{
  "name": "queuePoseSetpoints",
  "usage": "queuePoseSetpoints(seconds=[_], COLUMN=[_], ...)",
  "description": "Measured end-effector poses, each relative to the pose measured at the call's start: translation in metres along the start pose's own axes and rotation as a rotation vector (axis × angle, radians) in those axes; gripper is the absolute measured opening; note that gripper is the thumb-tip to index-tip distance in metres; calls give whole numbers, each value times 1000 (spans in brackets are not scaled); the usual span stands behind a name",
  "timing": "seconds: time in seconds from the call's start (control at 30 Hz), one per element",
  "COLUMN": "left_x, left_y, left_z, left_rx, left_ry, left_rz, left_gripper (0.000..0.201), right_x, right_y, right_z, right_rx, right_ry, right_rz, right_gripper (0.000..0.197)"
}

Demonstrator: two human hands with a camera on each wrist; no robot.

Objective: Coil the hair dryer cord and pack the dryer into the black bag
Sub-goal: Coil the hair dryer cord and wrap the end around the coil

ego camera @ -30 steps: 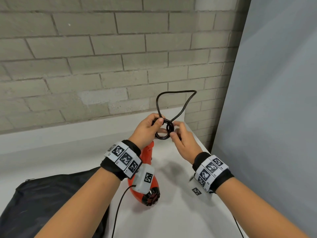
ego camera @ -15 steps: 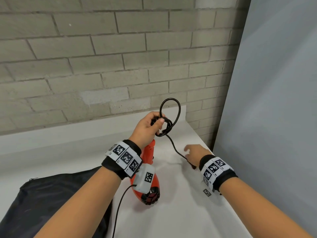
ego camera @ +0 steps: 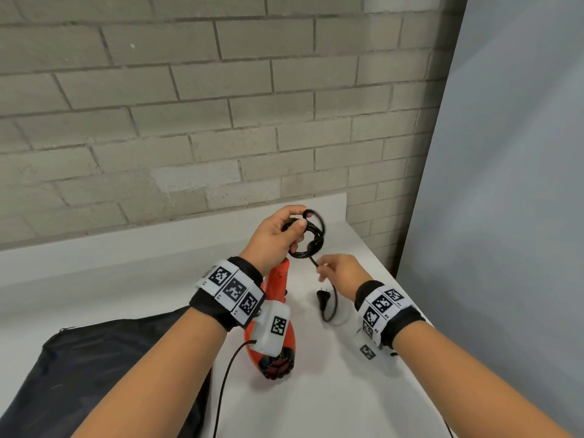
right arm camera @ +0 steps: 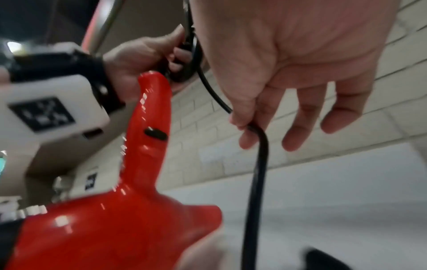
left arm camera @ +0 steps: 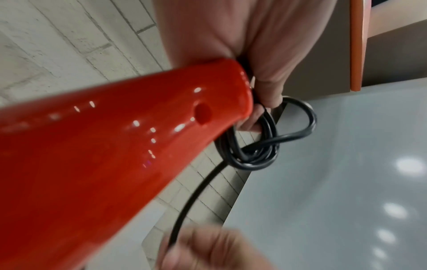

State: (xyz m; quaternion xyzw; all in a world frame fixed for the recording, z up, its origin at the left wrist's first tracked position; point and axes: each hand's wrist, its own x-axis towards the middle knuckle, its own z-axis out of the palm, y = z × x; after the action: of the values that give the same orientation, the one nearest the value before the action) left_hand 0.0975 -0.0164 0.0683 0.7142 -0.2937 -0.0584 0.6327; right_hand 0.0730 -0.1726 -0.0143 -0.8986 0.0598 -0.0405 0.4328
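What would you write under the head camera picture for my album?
Left hand holds coiled cord above red dryer; right hand pinches the tail.

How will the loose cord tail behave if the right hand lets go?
Probably floppy: the cord sags in a slack curve below the right hand, plug dangling. The plug likely swings and drags. The coil may spring open unless the left hand keeps pinching it.

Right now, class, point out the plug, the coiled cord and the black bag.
plug (ego camera: 323,299): head view, on its black body, hanging above the table.
coiled cord (ego camera: 313,240): head view, on the loops' right side.
black bag (ego camera: 104,358): head view, on its upper fabric.
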Motion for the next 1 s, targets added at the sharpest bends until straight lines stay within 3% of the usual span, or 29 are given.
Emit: queuePoseSetpoints(seconds=[0.17, 0.23, 0.3, 0.4, 0.47, 0.63, 0.9, 1.0], left_x=[0, 1, 1, 2, 1, -2, -1, 0], left_y=[0, 1, 1, 2, 3, 1, 3, 2], left_z=[-4, -2, -2, -3, -4, -1, -6, -7], left_rx=[-13, 8, 39, 34, 20, 12, 150, 284], left_ry=[-27, -42, -28, -17, -40, -5, -47, -46], left_rz=[1, 12, 24, 29, 22, -5, -39, -41], left_gripper=[24, 24, 25, 26, 25, 20, 9, 23], right_x=[5, 1, -8, -16, -14, -5, -8, -18], right_y=[38, 31, 14, -12, -19, -18, -53, -72], right_z=[-10, -11, -13, -13, -10, -12, -52, -60], right_rx=[-238, -262, -105, 45, 123, 156, 165, 169], right_ry=[21, -4, -79, -146, -82, 179, 429, 462], right_rz=[206, 119, -60, -263, -292, -255, -364, -451], right_gripper=[21, 29, 43, 31, 17, 34, 18, 17])
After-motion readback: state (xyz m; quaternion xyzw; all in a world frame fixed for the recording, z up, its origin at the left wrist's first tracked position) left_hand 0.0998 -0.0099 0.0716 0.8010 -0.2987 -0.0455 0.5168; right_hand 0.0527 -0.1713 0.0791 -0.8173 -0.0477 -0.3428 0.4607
